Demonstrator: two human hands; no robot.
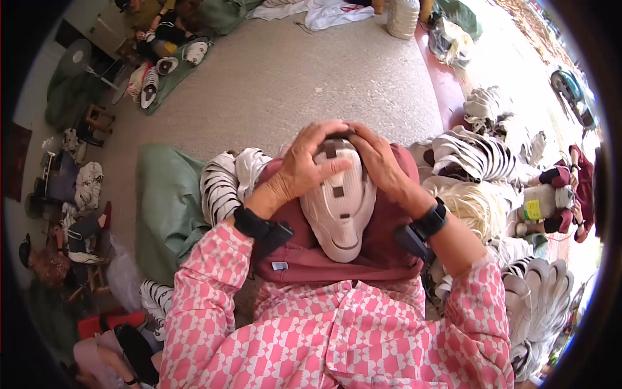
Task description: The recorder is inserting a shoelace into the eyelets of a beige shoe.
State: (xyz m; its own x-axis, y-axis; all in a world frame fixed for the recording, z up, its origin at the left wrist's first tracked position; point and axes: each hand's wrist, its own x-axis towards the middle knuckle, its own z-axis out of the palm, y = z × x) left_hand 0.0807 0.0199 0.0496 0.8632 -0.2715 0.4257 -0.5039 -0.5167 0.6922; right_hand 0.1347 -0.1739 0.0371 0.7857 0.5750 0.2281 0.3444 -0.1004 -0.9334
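Your pale shoe lay sole up over the maroon cloth on your lap, its narrower, rounded end toward your body. Both hands were cupped round the far end: the left hand curved over one side with its thumb lying across the sole, the right hand wrapped the other side, and the fingers came close together over the tip, where they hid part of it. By its look, it would have been light for two hands, firm yet a little springy through the sole, softer in whatever upper was tucked beneath, and hardly fragile. The textured face and dark inset patches suggested fair grip, so the side edges near the wide part seemed the surest hold, with the lap backing it. Of the containers, a clear plastic bag at upper right held pale, strand-like material; another translucent bag slumped at left, and you couldn't tell whether anything was inside it.
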